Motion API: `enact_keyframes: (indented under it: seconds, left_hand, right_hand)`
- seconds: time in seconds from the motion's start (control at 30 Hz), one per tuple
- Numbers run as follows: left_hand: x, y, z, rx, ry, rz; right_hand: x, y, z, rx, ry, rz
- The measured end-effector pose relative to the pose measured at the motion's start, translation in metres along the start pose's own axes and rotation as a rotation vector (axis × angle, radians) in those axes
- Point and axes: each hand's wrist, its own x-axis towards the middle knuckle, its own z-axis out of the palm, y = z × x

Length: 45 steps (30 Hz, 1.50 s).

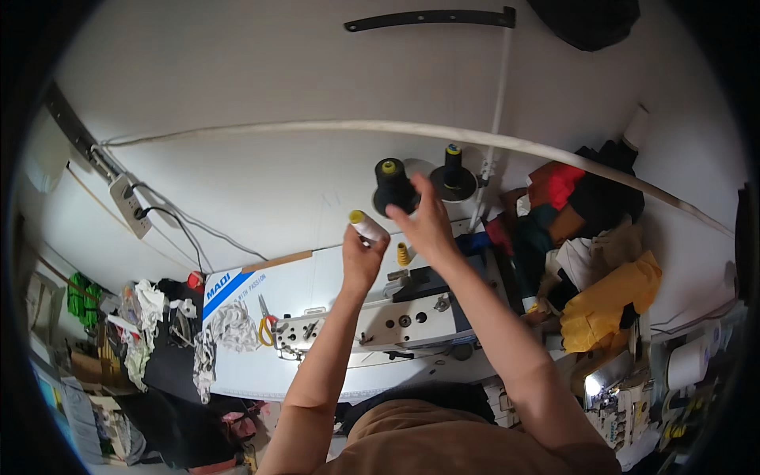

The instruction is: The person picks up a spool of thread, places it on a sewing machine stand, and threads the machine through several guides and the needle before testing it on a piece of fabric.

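Note:
In my left hand is a cone of white thread with a yellow top, tilted to the upper left. My right hand has its thumb and fingers spread at the right side of a large black thread cone; whether they touch it cannot be told. A slimmer black thread cone stands upright on a round spool holder behind that hand. Between my forearms lies a white industrial sewing machine. A small yellow ribbed cone is just beyond it.
Orange-handled scissors and crumpled patterned fabric lie left on the white tabletop. A thread-stand pole rises at right, crossed by a pale hose-like line. Piled fabrics and another machine are at right.

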Motion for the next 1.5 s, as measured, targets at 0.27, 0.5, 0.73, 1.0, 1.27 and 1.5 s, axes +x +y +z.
enact_keyframes:
  seconds: [0.27, 0.5, 0.73, 1.0, 1.27, 1.5]
  left_hand:
    - [-0.031, -0.002, -0.028, 0.103, -0.090, -0.093]
    - [-0.023, -0.017, -0.027, -0.009, -0.014, -0.030]
    - [0.050, 0.003, 0.013, -0.127, 0.103, 0.137]
    - [0.101, 0.021, 0.048, 0.013, 0.033, 0.354]
    - [0.106, 0.037, 0.044, -0.179, 0.032, 0.408]
    - [0.107, -0.033, 0.037, 0.385, -0.232, 0.244]
  right_hand:
    - [0.069, 0.034, 0.048, -0.363, -0.107, 0.318]
    - [0.082, 0.007, 0.027, -0.047, 0.129, 0.006]
    - [0.070, -0.053, -0.024, -0.146, 0.168, -0.169]
    - [0.020, -0.052, -0.041, -0.158, 0.028, -0.013]
    - [0.006, -0.055, -0.052, 0.166, 0.009, 0.084]
    - [0.002, -0.055, -0.040, -0.058, -0.014, 0.048]
